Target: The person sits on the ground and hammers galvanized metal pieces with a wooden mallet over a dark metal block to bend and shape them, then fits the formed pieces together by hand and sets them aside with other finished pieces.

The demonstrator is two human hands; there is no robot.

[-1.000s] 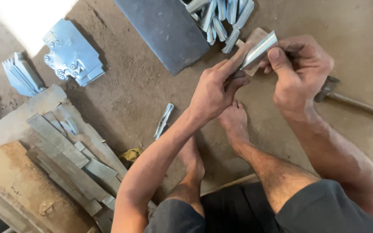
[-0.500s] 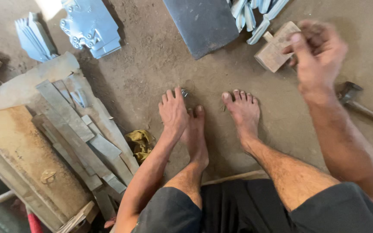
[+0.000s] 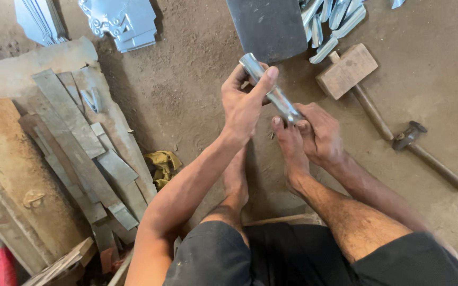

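Observation:
I hold a shiny bent metal piece (image 3: 269, 87) between both hands, above my bare feet on the dirt floor. My left hand (image 3: 245, 103) grips its upper end, thumb along the top. My right hand (image 3: 319, 132) closes on its lower end near my right foot (image 3: 291, 153). A wooden mallet (image 3: 348, 71) lies on the floor to the right of my hands, with nothing touching it.
A dark flat metal block (image 3: 269, 26) lies ahead, with a heap of shiny metal pieces (image 3: 332, 21) beside it. A steel hammer (image 3: 425, 151) lies at right. Stacked metal strips (image 3: 80, 143) and rusty plates fill the left. Cut metal sheets (image 3: 123, 21) lie at top left. A yellow rag (image 3: 163, 164) is by my left leg.
My right hand has put the wooden mallet down on the floor. My left hand reached to the floor by my feet, and both hands now hold a metal piece.

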